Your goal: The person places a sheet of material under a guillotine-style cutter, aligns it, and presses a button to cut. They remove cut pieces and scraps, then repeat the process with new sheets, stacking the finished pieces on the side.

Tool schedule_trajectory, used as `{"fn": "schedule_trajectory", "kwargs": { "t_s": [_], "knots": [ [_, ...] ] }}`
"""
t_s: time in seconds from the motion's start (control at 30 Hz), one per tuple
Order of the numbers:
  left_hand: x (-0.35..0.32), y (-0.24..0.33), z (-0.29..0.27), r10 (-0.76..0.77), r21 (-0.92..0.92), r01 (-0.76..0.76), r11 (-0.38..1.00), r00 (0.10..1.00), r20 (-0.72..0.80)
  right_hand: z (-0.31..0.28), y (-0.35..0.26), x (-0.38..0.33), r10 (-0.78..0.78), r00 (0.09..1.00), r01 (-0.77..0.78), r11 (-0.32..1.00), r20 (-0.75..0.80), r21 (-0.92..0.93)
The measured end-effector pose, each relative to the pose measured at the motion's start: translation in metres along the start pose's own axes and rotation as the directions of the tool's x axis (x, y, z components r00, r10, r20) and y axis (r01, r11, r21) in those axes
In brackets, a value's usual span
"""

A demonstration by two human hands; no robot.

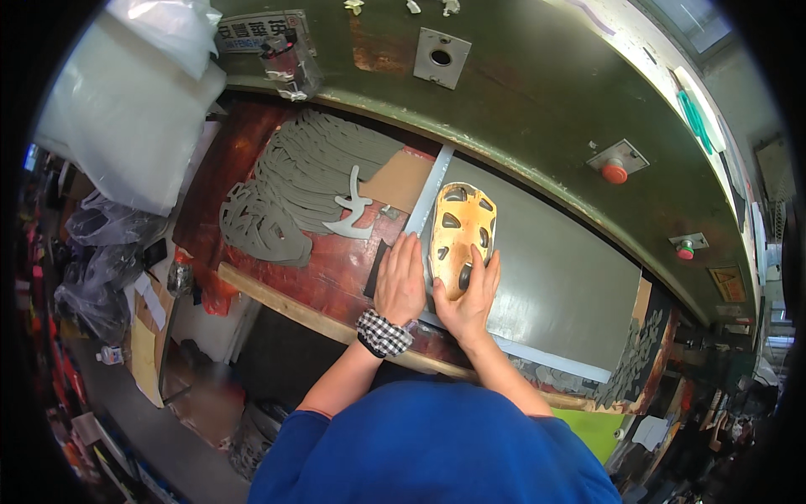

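Note:
A yellow, sole-shaped cutting die with several openings lies on a smooth dark grey sheet. My right hand grips the near end of the die, the thumb at its left side and the fingers over its right edge. Just left of the die, my left hand rests flat with fingers stretched out, over the pale strip at the sheet's left edge. Its fingertips come close to the die; whether they touch it, I cannot tell.
Left on the red-brown table lie a pile of grey cut strips, a lighter grey branched piece and brown cardboard. A green machine beam with a red button spans the far side. Grey scraps lie right.

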State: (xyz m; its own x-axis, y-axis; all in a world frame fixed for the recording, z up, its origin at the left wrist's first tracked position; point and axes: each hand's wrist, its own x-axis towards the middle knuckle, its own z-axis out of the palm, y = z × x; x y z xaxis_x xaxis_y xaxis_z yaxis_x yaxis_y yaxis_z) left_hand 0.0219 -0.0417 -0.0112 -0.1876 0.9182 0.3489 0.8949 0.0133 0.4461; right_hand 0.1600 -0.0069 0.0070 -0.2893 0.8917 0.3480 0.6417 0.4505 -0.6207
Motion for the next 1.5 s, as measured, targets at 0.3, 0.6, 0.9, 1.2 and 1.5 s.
{"fn": "schedule_trajectory", "kwargs": {
  "t_s": [0.3, 0.6, 0.9, 1.2, 1.5],
  "knots": [
    [0.036, -0.015, -0.014, 0.009, -0.198, -0.061, 0.978, 0.968, -0.252, -0.097, 0.049, 0.035, 0.269, 0.829, -0.111, 0.938, -0.490, 0.329],
    [0.052, 0.000, 0.011, 0.049, -0.204, -0.085, 0.975, 0.983, -0.178, -0.266, 0.232, 0.080, 0.200, 0.503, -0.395, 0.919, -0.841, -0.018],
    [0.063, -0.016, 0.027, 0.050, -0.101, -0.060, 0.993, 0.994, -0.096, -0.223, 0.197, 0.039, 0.162, 0.644, -0.258, 0.966, -0.748, -0.013],
    [0.049, 0.015, 0.072, 0.035, -0.169, -0.089, 0.982, 0.955, -0.295, -0.145, 0.229, -0.050, 0.192, 0.977, -0.197, 0.979, -0.088, -0.058],
    [-0.014, 0.039, 0.084, -0.262, -0.305, 0.298, 0.905, 0.953, 0.153, -0.138, 0.186, 0.006, 0.033, 0.894, 0.013, 0.995, -0.446, 0.101]
  ]
}}
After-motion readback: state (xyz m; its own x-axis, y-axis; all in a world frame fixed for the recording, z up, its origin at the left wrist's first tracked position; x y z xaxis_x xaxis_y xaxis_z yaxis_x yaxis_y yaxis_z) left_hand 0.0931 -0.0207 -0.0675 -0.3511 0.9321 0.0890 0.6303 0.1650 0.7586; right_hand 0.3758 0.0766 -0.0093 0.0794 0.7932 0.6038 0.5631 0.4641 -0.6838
